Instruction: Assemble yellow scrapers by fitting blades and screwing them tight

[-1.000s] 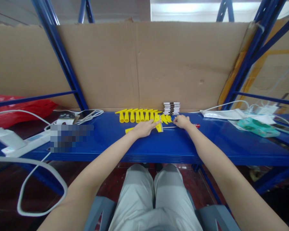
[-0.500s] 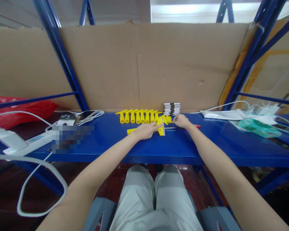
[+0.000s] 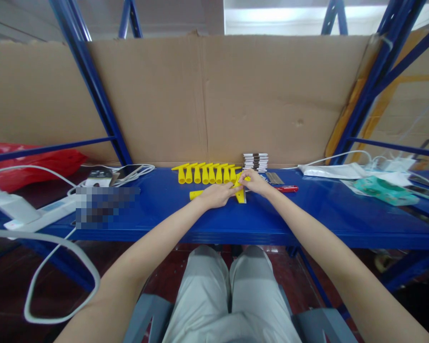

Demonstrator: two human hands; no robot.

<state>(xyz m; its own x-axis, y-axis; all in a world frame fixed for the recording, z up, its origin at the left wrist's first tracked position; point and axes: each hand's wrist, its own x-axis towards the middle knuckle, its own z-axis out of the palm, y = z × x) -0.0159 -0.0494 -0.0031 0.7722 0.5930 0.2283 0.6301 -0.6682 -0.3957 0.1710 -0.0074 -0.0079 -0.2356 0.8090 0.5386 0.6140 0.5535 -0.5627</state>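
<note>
My left hand (image 3: 219, 195) is closed around a yellow scraper (image 3: 240, 196) lying on the blue shelf, its handle end sticking out to the left of my fingers. A light blade strip shows along the right edge of its head. My right hand (image 3: 255, 182) is at that head, thumb and forefinger pinched together; anything between them is too small to make out. Behind my hands stands a row of several yellow scrapers (image 3: 211, 174). A screwdriver with a red handle (image 3: 288, 189) lies just right of my right hand.
A stack of white packets with a brown band (image 3: 255, 162) stands by the cardboard wall (image 3: 271, 95). Flat grey strips (image 3: 275, 178) lie beside it. A green packet (image 3: 384, 190) and white cables are at right; a power strip (image 3: 43, 214) and red bag (image 3: 28, 164) at left.
My right hand has moved left from beside the small yellow pieces to the scraper's head, uncovering the grey strips and the red handle. My left hand keeps its hold.
</note>
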